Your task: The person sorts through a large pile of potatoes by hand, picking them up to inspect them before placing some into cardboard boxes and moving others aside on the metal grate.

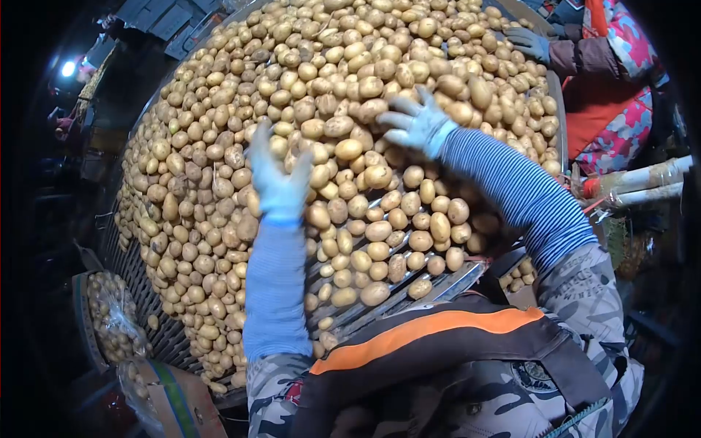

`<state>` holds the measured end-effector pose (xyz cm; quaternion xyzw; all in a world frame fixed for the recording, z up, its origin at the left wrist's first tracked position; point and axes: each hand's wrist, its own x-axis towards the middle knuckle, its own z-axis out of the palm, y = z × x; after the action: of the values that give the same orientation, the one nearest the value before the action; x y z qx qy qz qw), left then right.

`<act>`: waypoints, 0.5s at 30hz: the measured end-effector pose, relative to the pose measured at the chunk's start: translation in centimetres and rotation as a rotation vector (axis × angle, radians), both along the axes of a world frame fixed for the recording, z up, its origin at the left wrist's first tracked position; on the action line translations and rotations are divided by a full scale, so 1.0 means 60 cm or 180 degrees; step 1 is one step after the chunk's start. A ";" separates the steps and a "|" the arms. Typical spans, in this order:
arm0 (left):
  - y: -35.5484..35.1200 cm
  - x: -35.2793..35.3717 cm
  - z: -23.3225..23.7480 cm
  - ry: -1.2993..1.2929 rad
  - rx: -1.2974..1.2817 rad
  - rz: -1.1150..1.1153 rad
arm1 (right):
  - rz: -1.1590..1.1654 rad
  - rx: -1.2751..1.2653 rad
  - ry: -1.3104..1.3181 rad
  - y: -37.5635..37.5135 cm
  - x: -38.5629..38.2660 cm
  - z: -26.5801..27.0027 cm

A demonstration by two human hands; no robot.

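Potatoes [349, 150] lie heaped over a wide slatted table [460, 281]. My left hand [277, 181], in a pale blue glove, is over the middle of the heap. Its thumb and fingers are apart and somewhat blurred, and no potato shows in its grip. Farther right and forward, my right hand [420, 125] wears a similar glove. Its fingers spread over the potatoes, fingertips right at several of them. Between my forearms the potatoes thin out near the table's front edge, and dark slats show through.
Another person's gloved hand [529, 44] rests at the heap's far right edge. A carton with plastic-covered potatoes [117, 317] stands at the lower left, near a cardboard box [179, 398]. Close to my right elbow is a small box of potatoes [520, 276]. Pale pipes [642, 184] jut in from the right.
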<state>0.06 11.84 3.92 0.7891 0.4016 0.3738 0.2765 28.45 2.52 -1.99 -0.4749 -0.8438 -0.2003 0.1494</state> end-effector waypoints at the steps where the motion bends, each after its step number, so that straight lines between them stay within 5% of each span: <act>1: -0.025 -0.053 -0.002 0.0046 0.0132 0.0252 | -0.0206 -0.0185 -0.0042 0.010 0.007 0.012; 5: -0.141 -0.249 -0.027 0.2297 0.0627 0.1178 | -0.1392 -0.0571 -0.0394 0.075 0.046 0.036; 8: -0.174 -0.290 -0.047 0.3210 0.0586 0.0881 | -0.2953 -0.0940 0.0128 0.107 0.045 0.089; 11: -0.145 -0.256 -0.053 0.2735 0.0271 0.1030 | -0.2478 -0.0613 0.0446 0.064 -0.001 0.136; 13: -0.122 -0.212 -0.069 0.2201 0.0354 0.0745 | -0.0301 0.0214 0.1330 -0.012 -0.055 0.112; 15: -0.101 -0.170 -0.084 0.1899 0.0475 0.0611 | -0.1006 -0.2479 0.0611 -0.087 -0.176 0.156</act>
<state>-10.16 5.80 -1.09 0.8404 0.5090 0.1787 0.0514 17.87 -2.69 7.39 -0.6357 -0.7556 0.1578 0.0043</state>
